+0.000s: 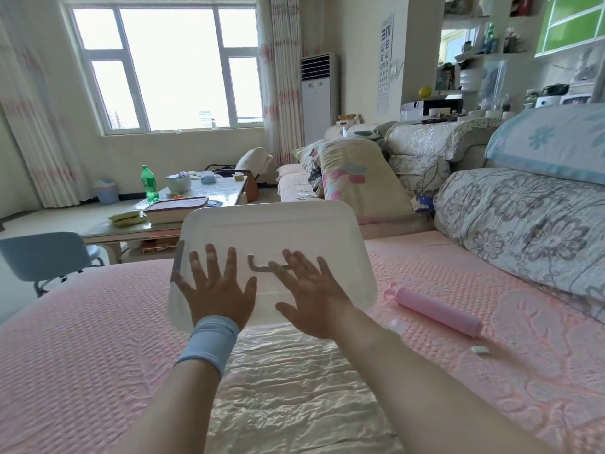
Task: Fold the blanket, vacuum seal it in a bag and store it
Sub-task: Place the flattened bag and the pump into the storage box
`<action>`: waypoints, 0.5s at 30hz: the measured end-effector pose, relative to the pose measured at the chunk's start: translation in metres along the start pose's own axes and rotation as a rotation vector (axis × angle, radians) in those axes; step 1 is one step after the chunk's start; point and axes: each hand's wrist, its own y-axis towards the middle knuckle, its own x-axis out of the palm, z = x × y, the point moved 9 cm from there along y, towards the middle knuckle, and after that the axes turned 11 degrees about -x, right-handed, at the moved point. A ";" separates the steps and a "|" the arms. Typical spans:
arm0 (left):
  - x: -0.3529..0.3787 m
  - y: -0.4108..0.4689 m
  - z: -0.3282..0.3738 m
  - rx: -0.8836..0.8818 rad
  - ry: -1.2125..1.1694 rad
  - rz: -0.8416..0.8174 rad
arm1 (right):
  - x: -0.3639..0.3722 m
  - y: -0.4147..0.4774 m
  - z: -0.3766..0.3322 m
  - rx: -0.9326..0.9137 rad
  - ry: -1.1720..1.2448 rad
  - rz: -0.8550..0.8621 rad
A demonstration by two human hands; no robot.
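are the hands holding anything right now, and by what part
Nothing is gripped. Both hands, left and right, lie flat with fingers spread on the near part of the translucent storage box lid.

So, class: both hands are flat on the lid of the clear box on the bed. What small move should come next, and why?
Probably lift the lid off and set it aside. Both the left hand and right hand lie open on it, gripping nothing, and the sealed bag lies flat and crinkled in front of the box, not yet stored. The pink pump lies unused beside it.
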 end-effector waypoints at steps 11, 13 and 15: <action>-0.014 -0.013 -0.045 -0.010 -0.232 0.010 | 0.033 0.035 -0.064 -0.064 -0.334 -0.044; -0.024 -0.008 -0.059 -0.030 -0.308 0.121 | 0.038 0.035 -0.063 -0.063 -0.357 -0.024; -0.024 0.001 -0.074 -0.082 -0.346 0.120 | 0.038 0.035 -0.060 -0.070 -0.313 0.003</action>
